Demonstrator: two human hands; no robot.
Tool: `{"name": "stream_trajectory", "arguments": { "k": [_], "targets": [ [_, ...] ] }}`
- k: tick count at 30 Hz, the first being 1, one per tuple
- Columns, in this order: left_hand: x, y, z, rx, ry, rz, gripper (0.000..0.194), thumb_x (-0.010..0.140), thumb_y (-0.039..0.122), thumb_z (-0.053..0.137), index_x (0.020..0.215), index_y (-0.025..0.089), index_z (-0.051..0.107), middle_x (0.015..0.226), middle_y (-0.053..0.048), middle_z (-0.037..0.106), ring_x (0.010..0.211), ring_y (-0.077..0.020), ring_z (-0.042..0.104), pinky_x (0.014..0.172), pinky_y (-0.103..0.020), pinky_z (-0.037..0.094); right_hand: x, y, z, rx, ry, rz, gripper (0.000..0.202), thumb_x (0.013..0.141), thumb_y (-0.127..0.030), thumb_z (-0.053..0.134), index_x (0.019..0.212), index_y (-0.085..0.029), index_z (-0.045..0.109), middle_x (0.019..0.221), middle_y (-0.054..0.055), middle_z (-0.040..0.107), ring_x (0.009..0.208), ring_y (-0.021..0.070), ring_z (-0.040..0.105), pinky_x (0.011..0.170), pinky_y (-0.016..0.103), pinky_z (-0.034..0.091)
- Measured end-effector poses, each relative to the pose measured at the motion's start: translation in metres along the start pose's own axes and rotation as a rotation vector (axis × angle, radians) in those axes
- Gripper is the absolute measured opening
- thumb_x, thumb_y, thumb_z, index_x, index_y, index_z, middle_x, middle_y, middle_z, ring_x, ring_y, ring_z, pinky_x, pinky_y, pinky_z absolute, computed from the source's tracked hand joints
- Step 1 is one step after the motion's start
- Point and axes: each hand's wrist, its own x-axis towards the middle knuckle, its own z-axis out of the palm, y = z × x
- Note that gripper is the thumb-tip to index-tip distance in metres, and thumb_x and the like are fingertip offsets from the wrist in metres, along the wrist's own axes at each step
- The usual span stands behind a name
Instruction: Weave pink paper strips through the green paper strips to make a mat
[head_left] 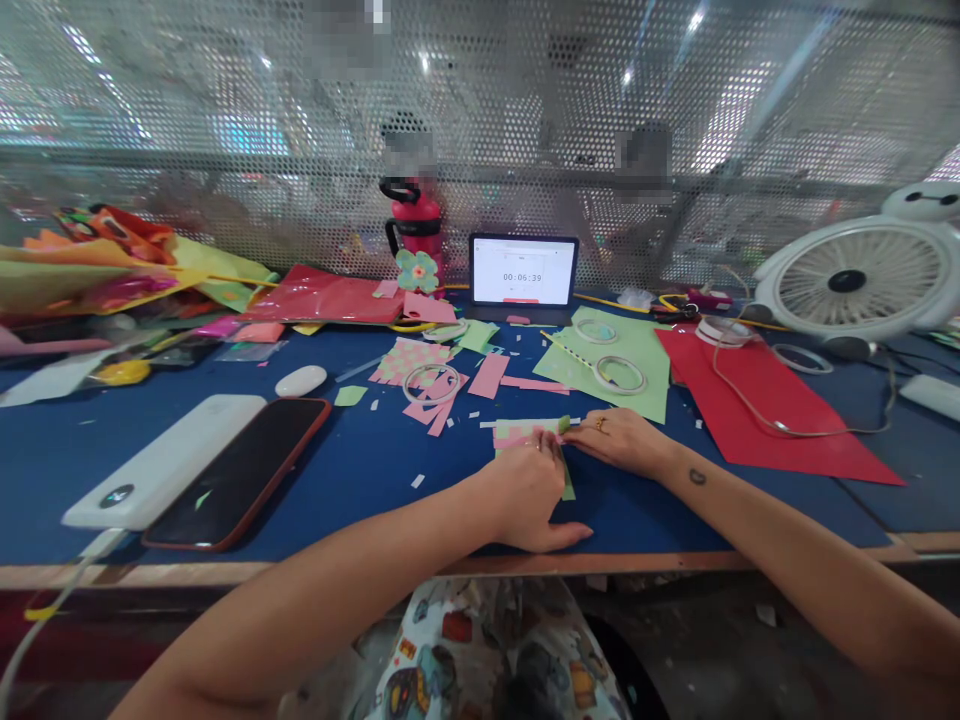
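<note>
A small woven paper piece (510,431) in pink and pale green lies on the blue table near its front edge, with white strip ends sticking out at both sides. My left hand (529,490) presses its fingertips down on this piece, thumb stretched out to the right. At the right end of the piece, my right hand (619,440) is closed, its fingertips pinching a paper strip (574,423). A green paper strip (568,480) shows below the piece, partly hidden by my left hand. Beyond lie pink paper cuttings (488,375) and a checkered woven sheet (409,360).
White tape rings (431,384) and a pencil (566,347) lie among green paper (645,385) and red paper (772,410). A phone (244,475) and white power bank (169,455) are left. A tablet (523,272), pink bottle (418,225) and fan (859,275) stand behind.
</note>
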Motion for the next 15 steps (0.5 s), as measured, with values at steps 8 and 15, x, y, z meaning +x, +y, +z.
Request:
{"name": "stream_trajectory", "arguments": {
  "k": [8,15],
  "targets": [
    [0.000,0.000,-0.002,0.025,-0.002,-0.010,0.087,0.078,0.064,0.035,0.116,-0.013,0.050,0.112,-0.031,0.055,0.107,-0.0361,0.055,0.090,-0.040,0.042,-0.001,-0.001,0.002,0.048,-0.090,0.060,0.026,0.093,-0.022,0.035,0.091,-0.017,0.061,0.067,0.004,0.065,0.062,0.0140,0.058,0.053,0.025,0.036],
    [0.000,0.000,-0.003,0.014,-0.032,-0.017,0.088,0.078,0.065,0.034,0.117,-0.013,0.049,0.117,-0.032,0.051,0.110,-0.0361,0.052,0.092,-0.039,0.041,-0.013,0.017,-0.008,0.306,-0.200,0.378,0.020,0.089,-0.029,0.042,0.086,-0.019,0.059,0.067,0.002,0.064,0.059,0.0123,0.058,0.056,0.022,0.038]
  ]
}}
